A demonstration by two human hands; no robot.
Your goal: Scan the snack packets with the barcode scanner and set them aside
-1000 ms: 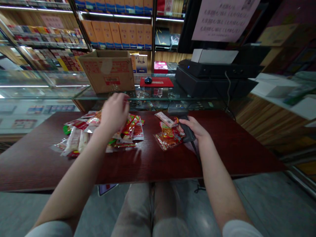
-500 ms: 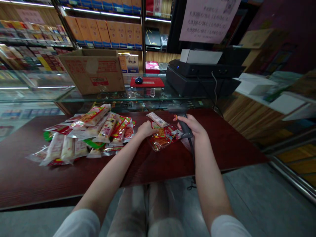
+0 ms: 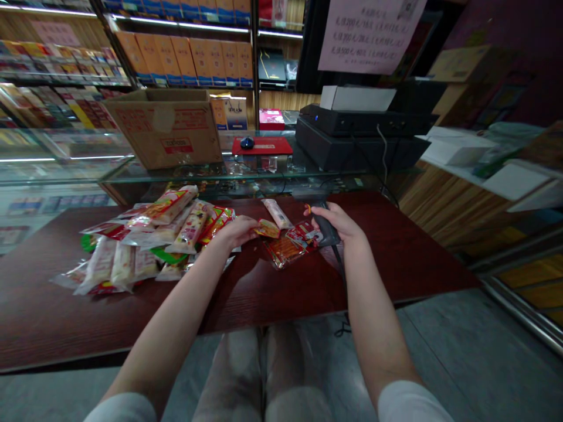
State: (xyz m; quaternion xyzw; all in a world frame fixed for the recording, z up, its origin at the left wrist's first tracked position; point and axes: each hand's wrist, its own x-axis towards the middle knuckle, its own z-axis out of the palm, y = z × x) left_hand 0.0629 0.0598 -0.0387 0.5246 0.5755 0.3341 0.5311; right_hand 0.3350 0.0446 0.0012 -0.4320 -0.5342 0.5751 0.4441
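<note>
My right hand (image 3: 341, 224) is closed round the grip of a dark barcode scanner (image 3: 326, 230), its cable hanging over the table's front edge. Between the fingers of my left hand (image 3: 240, 230) is a small yellow-and-red snack packet (image 3: 268, 228), held just right of the pile. A flat clear-and-red snack packet (image 3: 285, 251) lies below the scanner. Behind it rests a white wrapped snack stick (image 3: 277, 213). The heap of packaged snacks (image 3: 191, 225), with white sticks and red and green wrappers, lies on the left, partly covered by my left hand and forearm.
A dark red wooden table (image 3: 281, 299) carries the snacks. Behind it, a glass counter (image 3: 246, 170) bears an open cardboard box (image 3: 169, 132), a mouse (image 3: 247, 143) on a red mat, and a black cash drawer (image 3: 352, 146). Shelves of boxes rise at the back.
My left hand has moved left toward the heap, drawing the small yellow-and-red packet off the flat one. The white stick has turned slightly. My right hand with the scanner has shifted slightly left.
</note>
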